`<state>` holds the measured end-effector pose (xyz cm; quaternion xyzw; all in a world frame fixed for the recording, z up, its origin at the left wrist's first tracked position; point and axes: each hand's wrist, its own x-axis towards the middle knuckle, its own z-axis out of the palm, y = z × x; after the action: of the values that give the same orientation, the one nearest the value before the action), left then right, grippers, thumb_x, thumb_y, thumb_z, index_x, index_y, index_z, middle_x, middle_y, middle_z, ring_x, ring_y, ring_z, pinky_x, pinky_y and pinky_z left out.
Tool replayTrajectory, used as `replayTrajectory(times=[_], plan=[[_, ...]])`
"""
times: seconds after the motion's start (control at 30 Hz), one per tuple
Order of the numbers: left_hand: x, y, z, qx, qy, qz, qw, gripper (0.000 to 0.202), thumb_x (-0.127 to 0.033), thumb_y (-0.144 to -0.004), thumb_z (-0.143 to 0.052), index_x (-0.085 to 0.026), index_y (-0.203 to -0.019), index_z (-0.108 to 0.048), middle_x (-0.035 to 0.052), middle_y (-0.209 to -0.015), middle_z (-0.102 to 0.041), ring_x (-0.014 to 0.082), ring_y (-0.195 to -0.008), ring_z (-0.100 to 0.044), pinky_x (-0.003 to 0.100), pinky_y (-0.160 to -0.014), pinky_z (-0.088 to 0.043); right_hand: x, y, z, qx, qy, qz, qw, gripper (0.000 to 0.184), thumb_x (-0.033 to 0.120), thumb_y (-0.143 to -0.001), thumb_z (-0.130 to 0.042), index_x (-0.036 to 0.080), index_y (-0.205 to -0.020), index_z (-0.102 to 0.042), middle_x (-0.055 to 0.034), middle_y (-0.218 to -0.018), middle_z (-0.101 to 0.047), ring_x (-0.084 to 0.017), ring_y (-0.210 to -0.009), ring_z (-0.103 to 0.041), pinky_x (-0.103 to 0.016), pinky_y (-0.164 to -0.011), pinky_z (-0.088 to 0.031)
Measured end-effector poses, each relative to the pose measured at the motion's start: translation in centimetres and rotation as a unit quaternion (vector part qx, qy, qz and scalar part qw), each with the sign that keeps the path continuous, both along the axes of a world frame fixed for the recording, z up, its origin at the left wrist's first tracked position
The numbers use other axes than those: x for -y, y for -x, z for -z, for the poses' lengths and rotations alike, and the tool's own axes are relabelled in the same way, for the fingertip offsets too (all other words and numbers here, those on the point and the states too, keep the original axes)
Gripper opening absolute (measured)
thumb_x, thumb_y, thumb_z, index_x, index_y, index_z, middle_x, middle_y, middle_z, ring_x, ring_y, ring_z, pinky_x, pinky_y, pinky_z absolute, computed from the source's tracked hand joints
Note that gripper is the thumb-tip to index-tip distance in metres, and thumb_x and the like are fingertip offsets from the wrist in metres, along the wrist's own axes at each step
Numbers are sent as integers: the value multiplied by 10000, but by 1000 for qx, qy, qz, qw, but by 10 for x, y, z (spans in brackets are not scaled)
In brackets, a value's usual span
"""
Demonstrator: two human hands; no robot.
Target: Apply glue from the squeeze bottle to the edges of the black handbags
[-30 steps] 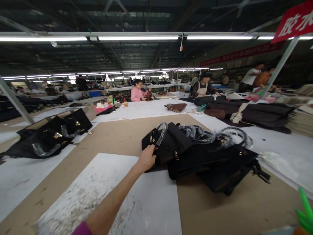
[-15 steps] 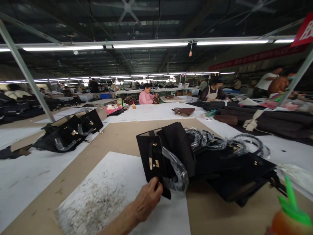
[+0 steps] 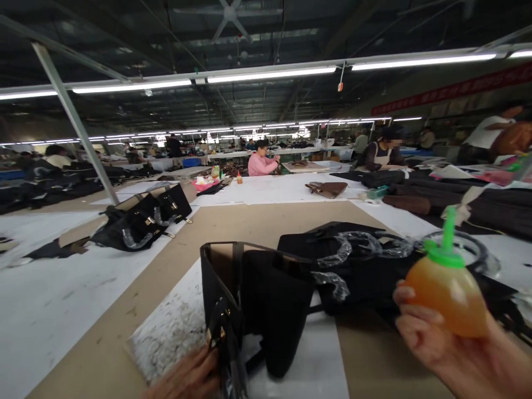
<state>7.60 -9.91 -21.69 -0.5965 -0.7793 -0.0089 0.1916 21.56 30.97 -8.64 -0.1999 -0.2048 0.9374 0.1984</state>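
A black handbag (image 3: 253, 302) with gold hardware and a plastic-wrapped handle stands on the white sheet (image 3: 174, 330) right in front of me. My left hand (image 3: 187, 377) grips its near lower edge, fingers closed. My right hand (image 3: 440, 346) is closed round an orange squeeze bottle (image 3: 446, 296) with a green nozzle, held up at the right. Behind the bag lies a pile of black handbags (image 3: 366, 260) with wrapped handles.
Another heap of black bags (image 3: 143, 219) lies at the left on the long brown and white table (image 3: 257, 219). A brown bag (image 3: 326, 188) sits farther back. A person in pink (image 3: 261, 162) and other workers sit at far tables. Dark fabric is stacked at the right (image 3: 477, 202).
My left hand has pulled one black bag off the pile toward me and stood it on the white sheet. My right hand has lifted the orange bottle into view.
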Motion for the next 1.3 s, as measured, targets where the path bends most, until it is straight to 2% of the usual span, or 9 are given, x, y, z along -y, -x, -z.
replayTrajectory(times=[0.23,0.4,0.5,0.63,0.73,0.83,0.93,1.13,1.3], plan=[[0,-12,-9,44,-14,-54,997,397,-40,-798,-490,-227,-1131,-600,83,-1117,-635,223,-1078,-563,324,-949,-456,73,83,-49,-35,63,-94,993,360,449,-980,-380,188,-1044,-620,-117,-918,-614,-287,-901,-609,-573,-808,-494],[-2,-20,-23,89,-5,-81,993,517,-12,-767,-436,-187,-1248,-513,106,-1267,-556,237,-1180,-492,367,-1011,-402,112,98,-47,-44,59,-149,986,351,474,-956,-452,182,-988,-644,-129,-947,-633,-352,-1058,-552,-668,-885,-382],[4,-18,-28,193,-15,-148,970,461,10,-708,-434,-245,-1040,-625,64,-1117,-642,227,-1047,-576,336,-912,-456,121,97,-38,-24,49,-167,984,381,480,-951,-465,154,-930,-660,-151,-936,-633,-362,-1093,-530,-649,-915,-356],[17,-20,-71,331,-14,-321,887,316,-31,-727,-396,-220,-720,-650,26,-698,-669,183,-686,-633,246,-611,-449,123,91,-32,13,74,-169,983,382,492,-949,-465,172,-986,-670,-153,-959,-639,-367,-1100,-526,-665,-904,-349],[14,-35,-126,276,-120,-407,863,310,-135,-805,-368,-241,-754,-654,5,-677,-656,184,-664,-620,269,-618,-434,128,86,-30,10,95,-183,979,384,504,-927,-509,167,-988,-682,-166,-968,-643,-387,-1110,-513,-690,-896,-335],[-16,-49,-170,244,-278,-342,864,262,-268,-865,-385,-256,-911,-643,9,-857,-669,173,-763,-620,260,-675,-471,139,80,-28,0,116,-227,967,434,517,-920,-515,123,-920,-698,-195,-949,-643,-407,-1137,-480,-681,-915,-324],[-64,-40,-187,236,-263,-241,904,280,-241,-867,-395,-258,-1049,-606,27,-1121,-610,184,-1013,-571,282,-885,-454,147,70,-31,-16,128,-257,958,444,515,-915,-524,109,-892,-701,-199,-959,-643,-412,-1146,-468,-684,-934,-308],[-128,12,-173,250,-21,-266,931,271,-190,-758,-493,-177,-1002,-612,118,-1037,-618,293,-922,-619,392,-770,-494,135,39,-43,-91,37,-201,975,415,546,-923,-507,179,-988,-691,-144,-988,-655,-349,-1123,-508,-648,-935,-362],[-126,28,-170,255,-15,-209,944,118,-208,-775,-510,-184,-761,-625,74,-820,-656,243,-825,-633,305,-682,-468,110,21,-44,-67,62,-161,983,434,527,-951,-450,173,-944,-700,-142,-935,-668,-330,-1008,-584,-652,-906,-395]])
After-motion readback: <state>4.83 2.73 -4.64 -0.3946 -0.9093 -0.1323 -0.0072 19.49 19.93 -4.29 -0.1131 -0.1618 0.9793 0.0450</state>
